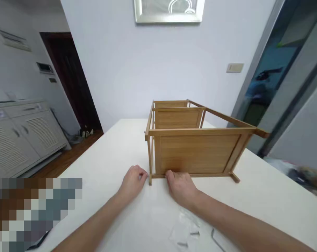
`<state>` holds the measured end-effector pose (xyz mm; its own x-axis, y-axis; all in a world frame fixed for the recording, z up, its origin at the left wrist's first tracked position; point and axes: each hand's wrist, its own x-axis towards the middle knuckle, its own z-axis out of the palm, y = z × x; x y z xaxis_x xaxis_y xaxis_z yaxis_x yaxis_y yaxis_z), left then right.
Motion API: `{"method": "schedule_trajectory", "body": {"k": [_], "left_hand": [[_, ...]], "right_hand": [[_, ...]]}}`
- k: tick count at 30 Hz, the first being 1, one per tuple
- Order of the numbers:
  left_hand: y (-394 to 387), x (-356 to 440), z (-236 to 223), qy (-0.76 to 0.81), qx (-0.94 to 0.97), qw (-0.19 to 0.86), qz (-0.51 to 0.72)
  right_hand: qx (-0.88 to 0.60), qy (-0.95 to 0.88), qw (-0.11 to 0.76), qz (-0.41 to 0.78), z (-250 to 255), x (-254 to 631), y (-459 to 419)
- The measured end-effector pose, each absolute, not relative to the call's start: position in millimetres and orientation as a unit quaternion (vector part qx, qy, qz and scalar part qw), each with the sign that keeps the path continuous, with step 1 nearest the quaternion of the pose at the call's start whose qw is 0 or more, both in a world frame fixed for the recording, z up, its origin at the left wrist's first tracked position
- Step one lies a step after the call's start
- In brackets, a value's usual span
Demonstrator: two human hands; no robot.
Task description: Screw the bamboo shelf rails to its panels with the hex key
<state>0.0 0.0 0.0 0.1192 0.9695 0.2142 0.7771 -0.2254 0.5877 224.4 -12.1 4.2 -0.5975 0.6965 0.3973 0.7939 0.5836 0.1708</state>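
A wooden shelf unit (197,152) lies on its side on the white table, its panels standing upright one behind another. My left hand (133,180) is at the outer side of its near left corner, thumb and fingers pinched together against the end of the post. Whatever may be between those fingertips is too small to make out. My right hand (181,187) is closed over the lower rail of the nearest panel, with its fingertips hidden behind the knuckles. Two small screws (194,233) and a bent hex key (216,239) lie near my right forearm.
A clear plastic bag (183,224) lies by the screws on the white table (108,150). Behind the table rises a wall with a framed picture (169,21) and a switch (235,68). A white cabinet (27,129) stands left, a doorway on the right.
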Motion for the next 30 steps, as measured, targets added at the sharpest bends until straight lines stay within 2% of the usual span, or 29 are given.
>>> {"method": "schedule_trajectory", "body": {"k": [30], "left_hand": [[0.9, 0.3, 2.9, 0.605, 0.712, 0.198, 0.296]], "right_hand": [[-0.432, -0.877, 0.138, -0.159, 6.4, 224.6, -12.6]]}}
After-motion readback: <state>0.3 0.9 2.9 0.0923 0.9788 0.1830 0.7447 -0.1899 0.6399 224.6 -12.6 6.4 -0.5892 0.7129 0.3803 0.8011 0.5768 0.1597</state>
